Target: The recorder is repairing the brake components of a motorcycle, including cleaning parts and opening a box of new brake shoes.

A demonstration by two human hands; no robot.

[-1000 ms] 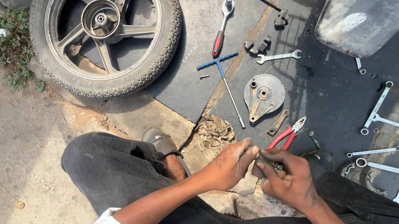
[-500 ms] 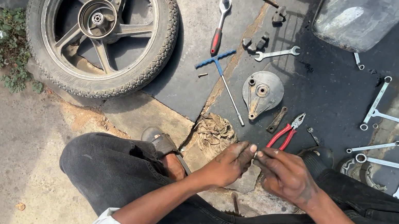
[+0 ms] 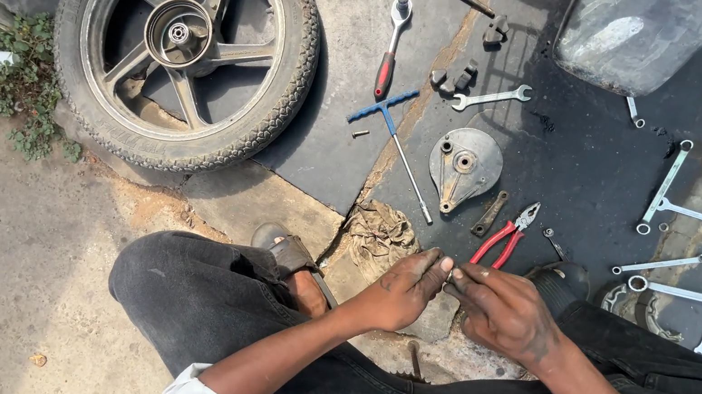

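My left hand and my right hand meet fingertip to fingertip above my knees, pinching a small part that is mostly hidden by the greasy fingers. Just beyond the fingertips lie red-handled pliers and a dirty rag. A round metal brake plate lies flat on the dark ground farther out. I crouch in dark trousers with a sandal under my left knee.
A motorcycle wheel with tyre lies flat at the upper left. A blue T-handle wrench, a red-handled ratchet, an open-end spanner and several ring spanners are scattered around. A grey metal tank sits at the top right. Weeds grow at the left.
My hands have stayed together at the fingertips, shifting only slightly. The view has tilted a little.
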